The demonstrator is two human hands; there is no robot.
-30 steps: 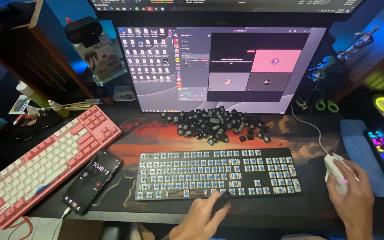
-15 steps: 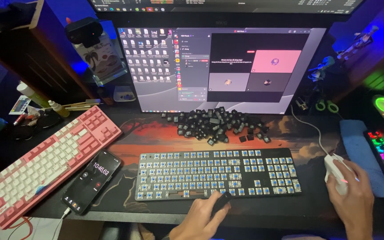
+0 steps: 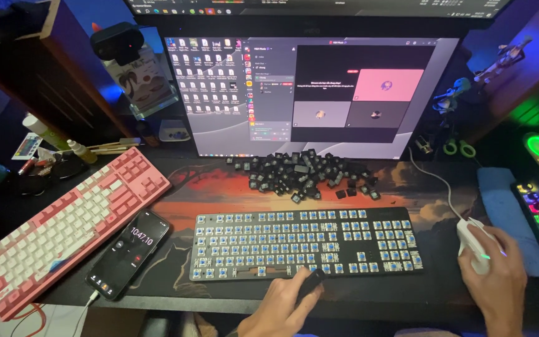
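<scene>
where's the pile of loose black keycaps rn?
Head view, centre: the keycap pile lies on the desk mat, between the monitor and the stripped keyboard.

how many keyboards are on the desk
2. A pink and white keyboard lies angled at the left, beside a phone. A black keyboard with its keycaps off lies in the middle, by the left hand. None seems hidden.

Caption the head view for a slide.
Left hand holds a dark keycap at the stripped keyboard; right hand grips the mouse; loose keycaps piled behind.
</scene>
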